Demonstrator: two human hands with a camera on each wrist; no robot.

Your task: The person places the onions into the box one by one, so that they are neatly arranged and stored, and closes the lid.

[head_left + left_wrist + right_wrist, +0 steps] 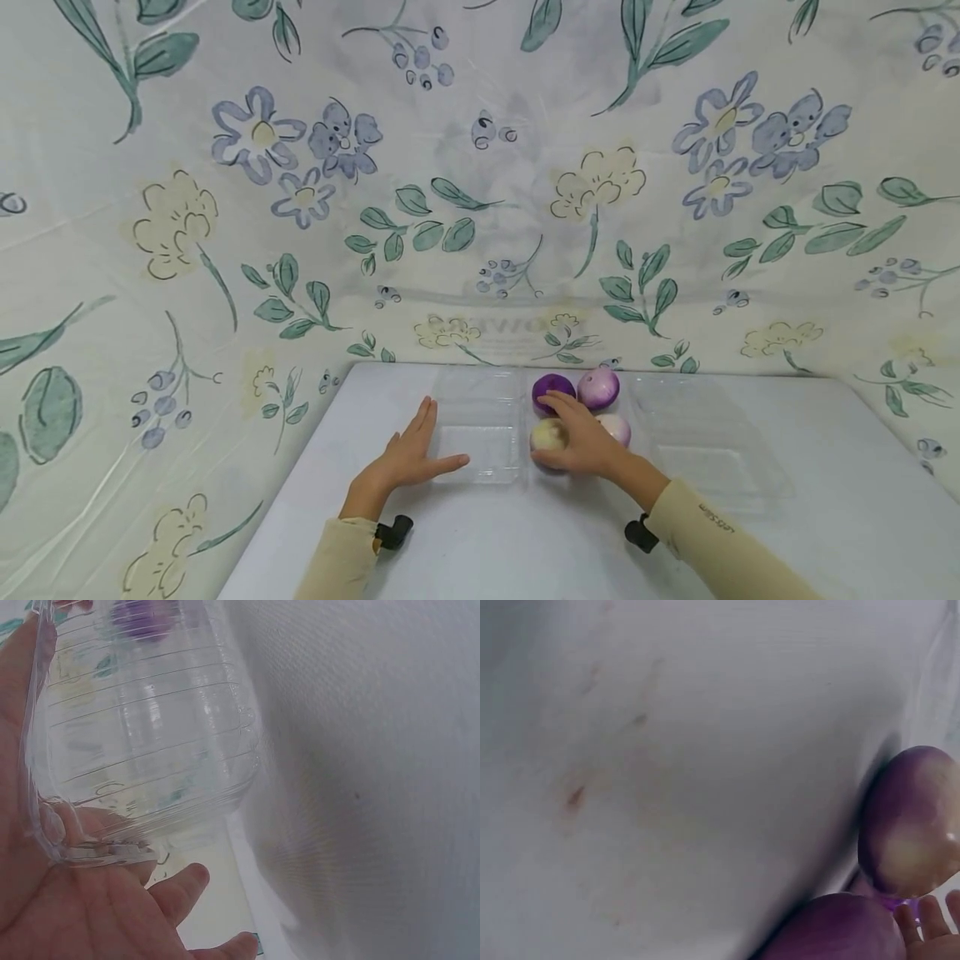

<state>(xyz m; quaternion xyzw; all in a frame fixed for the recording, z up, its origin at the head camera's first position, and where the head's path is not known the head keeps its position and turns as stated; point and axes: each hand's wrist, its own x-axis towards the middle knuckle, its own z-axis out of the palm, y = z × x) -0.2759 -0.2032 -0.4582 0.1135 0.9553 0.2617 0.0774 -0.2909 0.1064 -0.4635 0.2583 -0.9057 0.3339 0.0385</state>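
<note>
From above, the head view looks forward and down across the counter. Both wrist views look closely: the left has a clear tray at ten o'clock, the right onions at four; the head view shares both.

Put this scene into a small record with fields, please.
Surface: white table
Left hand: fingers extended, at the edge of the left clear container
Right hand: over the yellowish onion, grip unclear
Right clear container: right of the onions
Onions: four visible, clustered between the containers
Backdrop: floral sheet
</note>
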